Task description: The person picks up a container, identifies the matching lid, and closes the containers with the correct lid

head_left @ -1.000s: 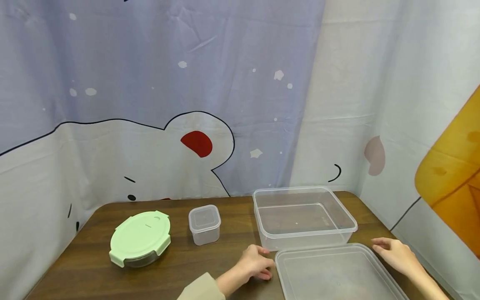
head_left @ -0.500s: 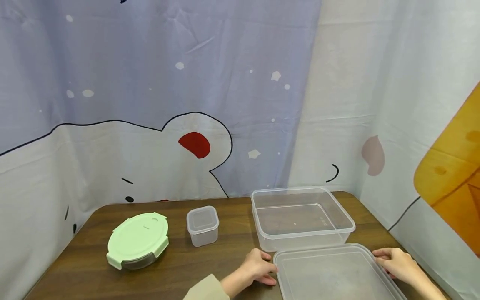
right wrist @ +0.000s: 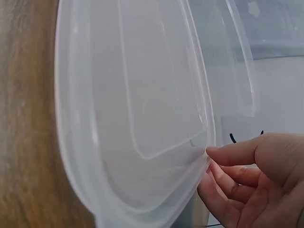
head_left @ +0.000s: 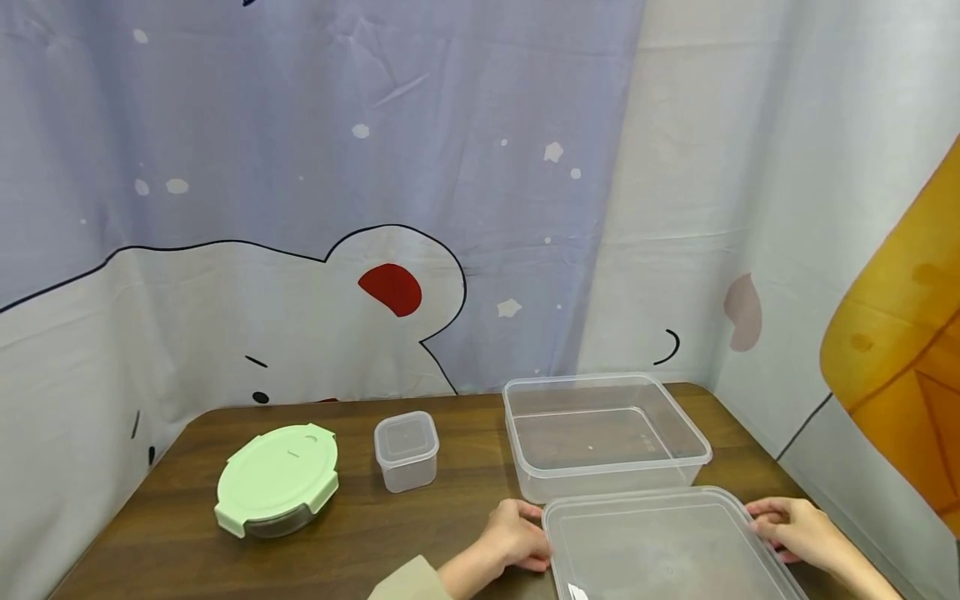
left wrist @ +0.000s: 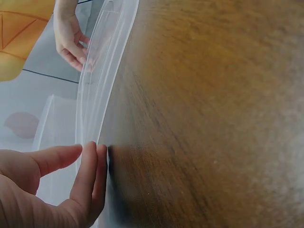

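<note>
A large clear plastic lid [head_left: 660,542] lies at the table's front right. My left hand [head_left: 517,537] holds its left edge, thumb above and fingers [left wrist: 90,171] at the rim [left wrist: 102,71]. My right hand [head_left: 787,525] pinches the right rim, thumb [right wrist: 232,152] on top and fingers beneath the lid [right wrist: 128,95]. Just behind the lid stands a large clear rectangular container [head_left: 603,433], open and empty.
A small clear lidded tub [head_left: 407,450] stands mid-table. A round container with a green clip lid [head_left: 277,479] sits to the left. The brown wooden table [head_left: 172,533] is enclosed by a printed curtain [head_left: 300,208] at the back and right.
My right hand moved in from beside the lid and took its right rim. My left hand closed on the left edge. The lid shifted slightly left and upward.
</note>
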Motion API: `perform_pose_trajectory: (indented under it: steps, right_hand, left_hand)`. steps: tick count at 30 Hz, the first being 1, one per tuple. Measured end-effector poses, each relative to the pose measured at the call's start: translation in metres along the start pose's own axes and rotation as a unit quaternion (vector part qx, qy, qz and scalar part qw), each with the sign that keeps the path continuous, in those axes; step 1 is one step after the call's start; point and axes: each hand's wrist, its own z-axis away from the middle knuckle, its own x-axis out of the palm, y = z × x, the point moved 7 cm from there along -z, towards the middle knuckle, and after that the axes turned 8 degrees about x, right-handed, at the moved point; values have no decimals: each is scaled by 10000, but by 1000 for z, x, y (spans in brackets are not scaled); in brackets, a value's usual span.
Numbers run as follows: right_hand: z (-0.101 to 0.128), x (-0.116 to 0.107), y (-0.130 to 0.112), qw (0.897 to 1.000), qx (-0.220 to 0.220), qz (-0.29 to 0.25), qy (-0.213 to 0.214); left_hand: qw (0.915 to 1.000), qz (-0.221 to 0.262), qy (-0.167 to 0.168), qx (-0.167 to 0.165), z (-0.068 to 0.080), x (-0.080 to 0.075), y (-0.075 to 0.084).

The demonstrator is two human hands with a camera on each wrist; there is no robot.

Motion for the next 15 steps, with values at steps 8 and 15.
perform_pose_trajectory:
  steps: [8, 15]
  right_hand:
    - [6, -2, -4, 9995, 2, -197, -263]
    - [12, -5, -3, 9967, -19, -637, -510]
  left_hand:
    - [9998, 73, 22, 189, 4, -4, 3]
    - [9994, 195, -9, 298, 10, -4, 8]
